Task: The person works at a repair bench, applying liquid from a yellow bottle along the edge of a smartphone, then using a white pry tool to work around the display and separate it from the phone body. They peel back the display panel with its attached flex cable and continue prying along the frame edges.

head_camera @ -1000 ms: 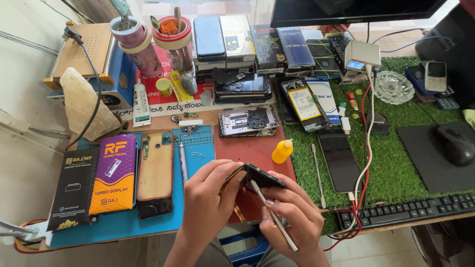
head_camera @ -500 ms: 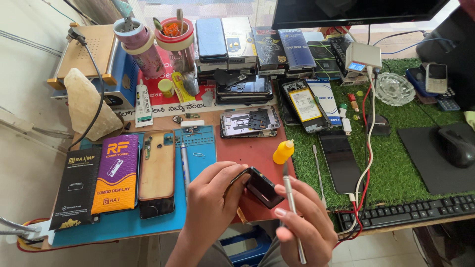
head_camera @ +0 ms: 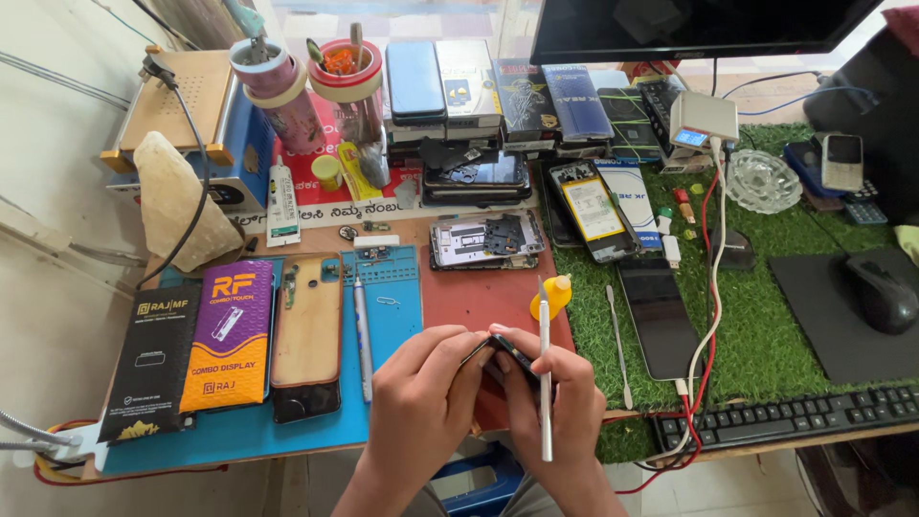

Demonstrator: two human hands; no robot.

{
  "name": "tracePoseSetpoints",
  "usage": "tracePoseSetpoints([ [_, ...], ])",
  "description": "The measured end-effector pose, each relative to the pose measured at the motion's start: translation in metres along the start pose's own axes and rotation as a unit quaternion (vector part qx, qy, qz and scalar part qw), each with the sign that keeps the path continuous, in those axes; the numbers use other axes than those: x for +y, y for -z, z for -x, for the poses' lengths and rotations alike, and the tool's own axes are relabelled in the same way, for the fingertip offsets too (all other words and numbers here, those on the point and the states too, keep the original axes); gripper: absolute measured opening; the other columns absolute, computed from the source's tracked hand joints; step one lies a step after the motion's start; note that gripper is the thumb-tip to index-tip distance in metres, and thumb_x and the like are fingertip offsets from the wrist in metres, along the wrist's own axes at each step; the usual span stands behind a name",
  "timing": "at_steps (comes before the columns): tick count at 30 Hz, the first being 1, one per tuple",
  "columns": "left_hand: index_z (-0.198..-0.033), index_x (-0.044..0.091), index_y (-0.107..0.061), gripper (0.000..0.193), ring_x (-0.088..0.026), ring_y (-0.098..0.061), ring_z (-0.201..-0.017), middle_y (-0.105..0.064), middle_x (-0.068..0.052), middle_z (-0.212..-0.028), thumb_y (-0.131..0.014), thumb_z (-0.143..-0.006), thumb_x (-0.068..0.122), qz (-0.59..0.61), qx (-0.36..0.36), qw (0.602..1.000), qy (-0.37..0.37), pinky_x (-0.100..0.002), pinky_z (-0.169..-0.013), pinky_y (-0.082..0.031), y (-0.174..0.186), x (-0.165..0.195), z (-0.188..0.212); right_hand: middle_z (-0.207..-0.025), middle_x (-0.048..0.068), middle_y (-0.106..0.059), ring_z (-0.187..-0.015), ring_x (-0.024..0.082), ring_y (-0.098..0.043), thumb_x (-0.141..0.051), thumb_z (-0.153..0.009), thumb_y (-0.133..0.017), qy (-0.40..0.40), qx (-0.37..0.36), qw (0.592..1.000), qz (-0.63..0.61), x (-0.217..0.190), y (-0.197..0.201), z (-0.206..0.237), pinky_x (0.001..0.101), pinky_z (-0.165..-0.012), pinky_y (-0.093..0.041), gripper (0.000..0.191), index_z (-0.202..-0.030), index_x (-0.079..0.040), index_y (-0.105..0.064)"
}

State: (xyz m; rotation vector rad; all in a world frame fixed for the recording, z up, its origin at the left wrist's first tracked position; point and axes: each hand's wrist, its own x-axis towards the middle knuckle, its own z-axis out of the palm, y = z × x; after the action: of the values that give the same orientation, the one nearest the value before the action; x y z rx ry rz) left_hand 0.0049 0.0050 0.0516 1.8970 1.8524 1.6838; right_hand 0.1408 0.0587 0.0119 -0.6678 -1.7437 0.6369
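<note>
Both my hands meet over the front edge of the workbench around a small black phone part (head_camera: pixel 510 352), held on edge between the fingertips. My left hand (head_camera: pixel 421 402) pinches its left side. My right hand (head_camera: pixel 555 402) grips its right side and also holds a slim silver tool (head_camera: pixel 545 383), which stands almost upright along the fingers. What kind of part it is I cannot tell.
A blue work mat (head_camera: pixel 402 306) carries a phone back cover (head_camera: pixel 306 330), a silver pen-like tool (head_camera: pixel 362 335) and two display boxes (head_camera: pixel 230 335). A yellow dropper bottle (head_camera: pixel 554 295), an opened phone frame (head_camera: pixel 483 239), a dark phone (head_camera: pixel 659 316), a metal spudger (head_camera: pixel 617 345) and a keyboard (head_camera: pixel 795 416) lie nearby.
The black part has turned from lying flat in view to standing on edge. My right hand has come back in against it, and the silver tool has swung from slanting to nearly upright.
</note>
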Motion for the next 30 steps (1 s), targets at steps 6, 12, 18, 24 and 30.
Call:
tracePoseSetpoints([
  [6,-0.102,0.003,-0.070,0.013,-0.030,-0.073,-0.087,-0.072,-0.012,-0.099,-0.073,-0.090,0.003,-0.015,0.026,1.000,-0.001,-0.037,-0.076,-0.060,-0.005,0.004,0.006,-0.119,0.019,-0.075,-0.098,0.021,-0.080,0.004,-0.098,-0.066,-0.016,0.030,0.999,0.012,-0.005,-0.007,0.009,0.0281,-0.077,-0.064,0.034,-0.112,-0.007,-0.037],
  [12,-0.104,0.003,-0.071,0.016,-0.031,-0.073,-0.089,-0.072,-0.013,-0.100,-0.073,-0.088,0.004,-0.034,0.044,0.998,0.006,-0.038,-0.077,-0.060,-0.007,0.008,0.009,-0.121,0.023,-0.073,-0.095,0.018,-0.078,0.006,-0.099,-0.064,-0.014,0.042,0.999,-0.005,-0.007,-0.012,0.012,0.0277,-0.078,-0.064,0.033,-0.112,-0.006,-0.036],
  [18,-0.103,0.004,-0.072,0.014,-0.029,-0.074,-0.089,-0.073,-0.012,-0.098,-0.074,-0.089,0.004,-0.034,0.055,0.998,0.024,-0.037,-0.075,-0.060,-0.006,0.011,0.011,-0.122,0.026,-0.072,-0.100,0.023,-0.077,0.009,-0.099,-0.062,-0.003,0.042,0.999,-0.024,-0.007,-0.013,0.015,0.0304,-0.083,-0.065,0.032,-0.112,-0.005,-0.037],
  [24,-0.104,0.003,-0.072,0.017,-0.030,-0.073,-0.089,-0.073,-0.012,-0.099,-0.074,-0.088,0.003,-0.042,0.064,0.997,0.016,-0.037,-0.076,-0.060,-0.007,0.011,0.013,-0.123,0.028,-0.070,-0.102,0.025,-0.077,0.010,-0.099,-0.061,0.005,0.051,0.998,-0.034,-0.008,-0.016,0.017,0.0323,-0.084,-0.065,0.031,-0.113,-0.004,-0.037],
  [30,-0.105,0.002,-0.072,0.019,-0.030,-0.073,-0.088,-0.073,-0.013,-0.099,-0.074,-0.085,0.002,-0.081,0.098,0.991,0.030,-0.037,-0.076,-0.060,-0.014,0.016,0.018,-0.123,0.029,-0.070,-0.106,0.028,-0.077,0.009,-0.097,-0.063,0.008,0.062,0.998,-0.019,-0.009,-0.021,0.018,0.0345,-0.088,-0.064,0.034,-0.113,-0.005,-0.037],
])
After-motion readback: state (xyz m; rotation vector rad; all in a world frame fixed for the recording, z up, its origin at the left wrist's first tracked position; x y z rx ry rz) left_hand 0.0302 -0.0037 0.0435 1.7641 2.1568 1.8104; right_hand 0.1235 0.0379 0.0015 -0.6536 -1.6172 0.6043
